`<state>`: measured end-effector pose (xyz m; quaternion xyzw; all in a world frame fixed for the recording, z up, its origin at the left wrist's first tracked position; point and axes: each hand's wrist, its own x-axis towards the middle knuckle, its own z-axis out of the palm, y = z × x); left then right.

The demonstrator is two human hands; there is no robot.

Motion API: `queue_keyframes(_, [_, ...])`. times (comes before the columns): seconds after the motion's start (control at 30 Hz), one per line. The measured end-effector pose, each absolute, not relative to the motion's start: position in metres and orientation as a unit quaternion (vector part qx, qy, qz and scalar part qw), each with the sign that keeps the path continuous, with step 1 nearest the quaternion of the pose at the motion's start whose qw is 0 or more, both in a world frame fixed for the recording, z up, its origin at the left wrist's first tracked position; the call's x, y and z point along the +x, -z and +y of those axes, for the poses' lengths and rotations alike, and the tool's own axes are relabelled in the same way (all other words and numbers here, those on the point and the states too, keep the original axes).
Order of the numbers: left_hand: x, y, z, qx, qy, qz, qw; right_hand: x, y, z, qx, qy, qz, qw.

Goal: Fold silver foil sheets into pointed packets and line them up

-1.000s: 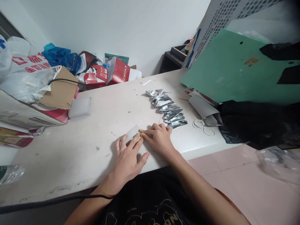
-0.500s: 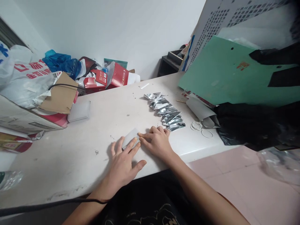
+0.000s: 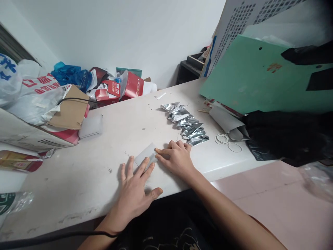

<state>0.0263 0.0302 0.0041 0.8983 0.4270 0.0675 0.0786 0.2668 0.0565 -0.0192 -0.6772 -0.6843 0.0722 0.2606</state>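
A small pale grey sheet (image 3: 145,153) lies flat on the white tabletop in front of me. It looks like paper, possibly folded along its near edge. My left hand (image 3: 136,189) is spread, palm down, with its fingertips resting on the sheet's near edge and the table beside it. At the sheet's right end, the thumb and index finger of my right hand (image 3: 177,158) pinch its edge, while the other fingers curl under. Just beyond my right hand, several silvery folded foil pieces (image 3: 187,121) lie in an overlapping row.
White rubber bands (image 3: 222,139) lie right of the foil. Beside them are a rolled grey sheet (image 3: 226,121), a green board (image 3: 239,76) and black plastic (image 3: 275,135). At left stand a stack of pale sheets (image 3: 91,126), a cardboard box (image 3: 39,137) and a plastic bottle (image 3: 17,202).
My left hand has slid slightly down and toward me, uncovering more of the sheet. My right hand keeps its place at the sheet's right end. The view has shifted a little.
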Motion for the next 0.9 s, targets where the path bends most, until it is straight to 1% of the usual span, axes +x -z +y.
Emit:
queue_keyframes(0.2, [0.013,-0.014,0.023,0.890,-0.023,0.445,0.097,0.266,0.021,0.056,-0.676,-0.064,-0.685,0.264])
queue_keyframes(0.57, [-0.010,-0.021,0.010,0.905,-0.069,0.417,0.042,0.268,0.023,0.058,-0.668,-0.063,-0.688,0.277])
queue_keyframes(0.67, [-0.014,-0.027,0.011,0.903,-0.106,0.414,0.041,0.271,0.025,0.058,-0.653,-0.055,-0.703,0.278])
queue_keyframes(0.77, [-0.011,-0.034,0.021,0.894,-0.187,0.404,0.043,0.274,0.025,0.060,-0.612,-0.051,-0.738,0.280])
queue_keyframes(0.83, [-0.002,-0.038,0.033,0.889,-0.241,0.386,0.050,0.277,0.022,0.062,-0.578,-0.052,-0.766,0.277])
queue_keyframes(0.9, [0.011,-0.039,0.047,0.898,-0.261,0.347,0.071,0.279,0.017,0.064,-0.550,-0.051,-0.792,0.261])
